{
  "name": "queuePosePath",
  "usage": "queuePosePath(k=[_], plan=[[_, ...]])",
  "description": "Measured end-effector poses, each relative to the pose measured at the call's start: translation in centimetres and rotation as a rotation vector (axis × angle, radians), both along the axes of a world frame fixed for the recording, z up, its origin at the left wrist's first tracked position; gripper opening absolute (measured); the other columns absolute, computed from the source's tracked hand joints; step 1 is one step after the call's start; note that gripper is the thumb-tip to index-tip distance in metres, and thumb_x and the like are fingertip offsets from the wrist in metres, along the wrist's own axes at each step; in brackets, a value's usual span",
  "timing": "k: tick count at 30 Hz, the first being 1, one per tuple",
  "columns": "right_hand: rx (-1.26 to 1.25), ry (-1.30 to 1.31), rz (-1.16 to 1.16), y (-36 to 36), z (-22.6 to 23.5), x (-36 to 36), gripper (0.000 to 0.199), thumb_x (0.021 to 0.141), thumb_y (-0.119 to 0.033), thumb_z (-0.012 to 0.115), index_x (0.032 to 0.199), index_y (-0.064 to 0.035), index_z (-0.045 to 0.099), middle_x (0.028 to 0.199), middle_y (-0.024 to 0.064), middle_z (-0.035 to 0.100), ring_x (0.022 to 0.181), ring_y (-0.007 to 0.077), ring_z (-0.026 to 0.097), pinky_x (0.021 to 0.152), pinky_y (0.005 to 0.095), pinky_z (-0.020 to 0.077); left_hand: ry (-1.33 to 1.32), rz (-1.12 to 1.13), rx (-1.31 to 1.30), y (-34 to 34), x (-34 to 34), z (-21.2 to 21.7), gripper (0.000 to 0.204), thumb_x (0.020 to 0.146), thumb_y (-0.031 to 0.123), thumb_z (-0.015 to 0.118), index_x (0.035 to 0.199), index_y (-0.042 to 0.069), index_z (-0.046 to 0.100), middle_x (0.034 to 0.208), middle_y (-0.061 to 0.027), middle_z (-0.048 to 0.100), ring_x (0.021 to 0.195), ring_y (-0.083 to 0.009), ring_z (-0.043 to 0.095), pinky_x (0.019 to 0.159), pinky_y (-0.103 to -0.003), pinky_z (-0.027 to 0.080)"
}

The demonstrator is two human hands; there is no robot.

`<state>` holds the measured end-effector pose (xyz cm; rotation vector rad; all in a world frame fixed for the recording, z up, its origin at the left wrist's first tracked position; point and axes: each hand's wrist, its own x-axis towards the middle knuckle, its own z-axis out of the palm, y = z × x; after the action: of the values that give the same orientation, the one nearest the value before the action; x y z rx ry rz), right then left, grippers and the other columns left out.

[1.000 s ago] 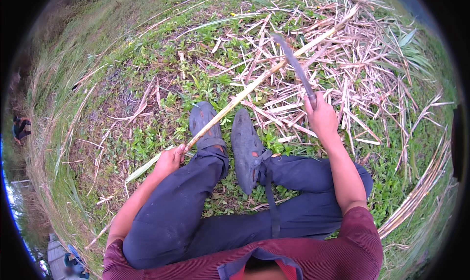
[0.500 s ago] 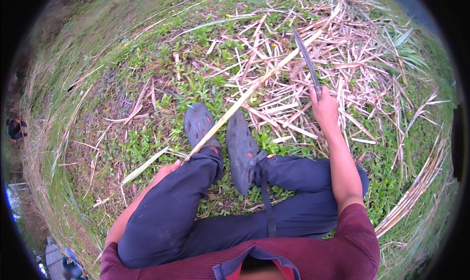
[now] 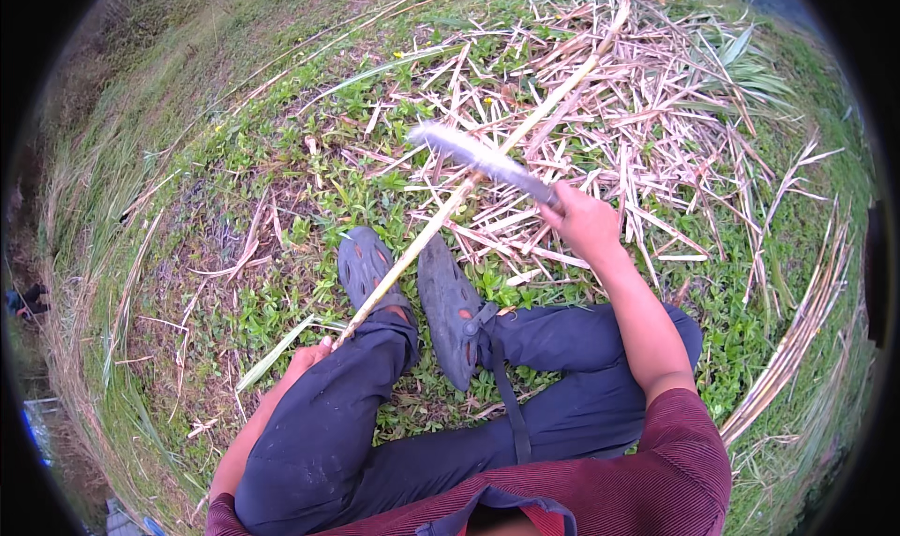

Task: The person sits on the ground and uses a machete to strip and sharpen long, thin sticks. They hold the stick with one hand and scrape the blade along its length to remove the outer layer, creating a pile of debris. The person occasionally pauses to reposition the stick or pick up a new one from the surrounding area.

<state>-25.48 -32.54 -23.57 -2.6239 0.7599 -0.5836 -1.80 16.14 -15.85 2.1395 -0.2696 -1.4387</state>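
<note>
A long pale-yellow cane stalk (image 3: pixel 427 235) runs slantwise from beside my left shin, past my shoes, up to the pile of peelings. My left hand (image 3: pixel 310 354), partly covered by my leg, is closed around its near end. Out to the right, my right hand (image 3: pixel 583 219) grips the handle of a long-bladed knife (image 3: pixel 514 172). The blade, smeared by motion, crosses the stalk around its middle and points to the upper left. Whether its edge touches the stalk I cannot tell.
Dry strips and peelings (image 3: pixel 647 133) lie heaped on the grass ahead and to the right. A bundle of stalks (image 3: pixel 797 344) rests at the right. My shoes (image 3: pixel 448 301) are close beneath the stalk. A green leaf strip (image 3: pixel 274 353) lies near my left hand.
My right hand has moved left and slightly down, swinging the knife from upright beside the stalk to lying across it. My left hand keeps its hold near the same spot.
</note>
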Motion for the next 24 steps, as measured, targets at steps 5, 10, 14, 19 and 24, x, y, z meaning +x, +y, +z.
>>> queuePosePath(k=[5, 10, 14, 19, 24], plan=[[0.313, 0.073, -0.170, 0.6, 0.6, -0.4, 0.037, 0.096, -0.045, 0.062, 0.096, -0.0084, 0.056, 0.070, 0.0164, 0.067, 0.066, 0.0388, 0.069, 0.059, 0.0507, 0.0540, -0.070, -0.020, 0.039, -1.0, -0.5, 0.2, 0.056, 0.107, 0.050, 0.042, 0.113, -0.001, 0.066, 0.093, -0.0042, 0.069, 0.083, -0.0093, 0.060, 0.074, -0.030, 0.050], [-0.048, 0.079, 0.186, 3.5, 0.4, -0.7, 0.039, 0.089, -0.051, 0.067, 0.092, -0.0141, 0.057, 0.068, 0.0068, 0.066, 0.056, 0.0273, 0.068, 0.049, 0.0431, 0.0536, -0.080, -0.031, 0.071, -0.6, -0.4, 0.7, 0.056, 0.107, 0.050, 0.042, 0.110, -0.001, 0.066, 0.091, -0.0038, 0.068, 0.081, -0.0094, 0.059, 0.073, -0.031, 0.050], [-0.188, 0.009, 0.191, 0.0, -0.2, -0.8, 0.035, 0.082, -0.044, 0.075, 0.089, -0.0150, 0.057, 0.066, 0.0026, 0.063, 0.057, 0.0205, 0.067, 0.049, 0.0385, 0.0514, -0.080, -0.029, 0.078, -0.7, -0.3, 0.8, 0.056, 0.107, 0.049, 0.042, 0.107, -0.001, 0.067, 0.088, -0.0035, 0.068, 0.080, -0.0094, 0.058, 0.072, -0.031, 0.049], [0.056, -0.066, -0.038, -0.2, 0.5, -0.4, 0.032, 0.089, -0.038, 0.074, 0.091, -0.0114, 0.057, 0.066, 0.0073, 0.064, 0.059, 0.0276, 0.067, 0.052, 0.0429, 0.0509, -0.082, -0.049, 0.073, -0.6, 0.0, 0.5, 0.056, 0.107, 0.049, 0.042, 0.104, -0.001, 0.067, 0.086, -0.0031, 0.067, 0.078, -0.0094, 0.057, 0.070, -0.031, 0.049], [-0.097, 0.086, 0.128, 0.6, 0.8, -0.7, 0.036, 0.084, -0.042, 0.076, 0.094, -0.0111, 0.059, 0.071, 0.0063, 0.068, 0.059, 0.0274, 0.068, 0.051, 0.0399, 0.0514, -0.102, -0.048, 0.107, 0.2, -0.2, 1.3, 0.057, 0.107, 0.049, 0.042, 0.100, -0.001, 0.067, 0.083, -0.0028, 0.066, 0.076, -0.0095, 0.056, 0.069, -0.031, 0.048]])
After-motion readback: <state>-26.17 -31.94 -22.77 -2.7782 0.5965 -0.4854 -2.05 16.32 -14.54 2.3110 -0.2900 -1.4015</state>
